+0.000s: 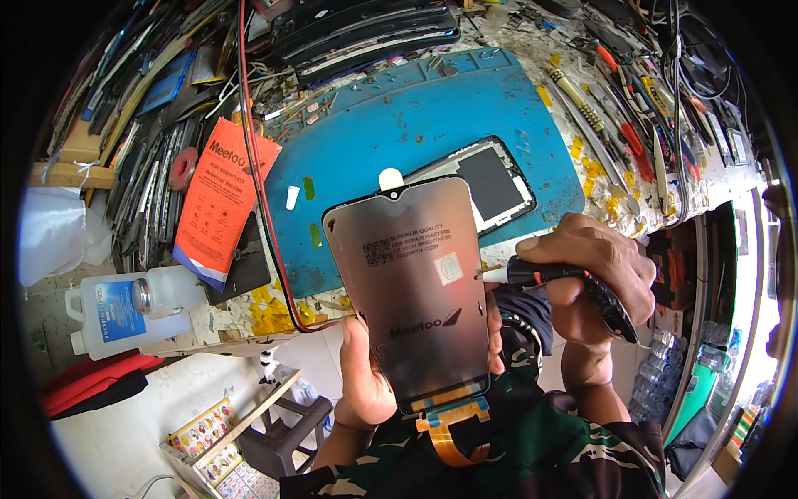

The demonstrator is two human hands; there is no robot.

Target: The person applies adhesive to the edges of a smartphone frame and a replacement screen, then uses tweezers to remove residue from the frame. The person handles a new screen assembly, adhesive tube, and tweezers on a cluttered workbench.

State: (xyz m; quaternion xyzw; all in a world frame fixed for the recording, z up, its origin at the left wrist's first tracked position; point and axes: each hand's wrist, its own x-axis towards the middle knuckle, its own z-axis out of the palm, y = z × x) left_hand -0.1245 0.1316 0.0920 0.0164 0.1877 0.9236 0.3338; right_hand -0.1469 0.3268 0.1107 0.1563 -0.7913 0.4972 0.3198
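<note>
My left hand [366, 387] grips a phone display panel [407, 299] by its lower sides, thumb on the left edge and fingers on the right. Its dark, shiny back shows printing and a small square sticker, and a white tab stands at its top. From the lower end hangs an orange flex cable [449, 428]. In my right hand [607, 270] is a black tube with a white nozzle [532, 273], its tip at the panel's right edge; whether it touches cannot be told. Behind the panel, a phone frame [519, 187] lies on the blue mat [366, 141], partly hidden.
An orange packet [224, 200] and a jug with a blue label [125, 308] stand left, near stacked phone parts [141, 183]. A red and black cable [264, 200] crosses the mat's left side. Tweezers [603, 154] and other tools lie right. Yellow tape scraps [278, 314] litter the bench.
</note>
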